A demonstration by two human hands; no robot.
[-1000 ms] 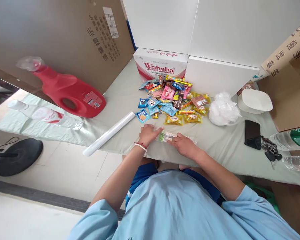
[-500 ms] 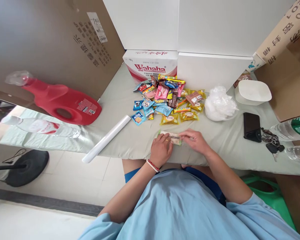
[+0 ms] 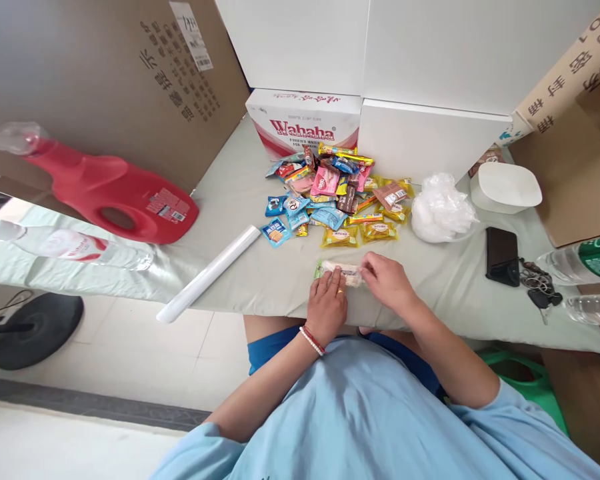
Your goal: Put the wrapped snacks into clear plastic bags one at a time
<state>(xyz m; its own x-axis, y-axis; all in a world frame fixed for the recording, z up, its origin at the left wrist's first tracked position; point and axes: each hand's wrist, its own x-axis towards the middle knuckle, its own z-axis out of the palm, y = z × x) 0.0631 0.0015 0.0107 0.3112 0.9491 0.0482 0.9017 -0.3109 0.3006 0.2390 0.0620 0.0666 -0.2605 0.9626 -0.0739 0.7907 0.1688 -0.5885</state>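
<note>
Since a second ago, the left hand [image 3: 327, 303] has shifted from the left end of the clear-wrapped snack packet [image 3: 351, 272] to its near middle, and the right hand [image 3: 387, 280] out to its right end. Flat with fingers extended, the left rests on the packet at the frame's centre, below the candy pile [image 3: 325, 181]; the right's fingertips are bunched together, whether pinching wrapper I cannot tell.

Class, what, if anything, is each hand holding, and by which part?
The left hand rests its fingers on the packet, left of centre; the right hand is at its right end; whether it pinches is unclear.
</note>
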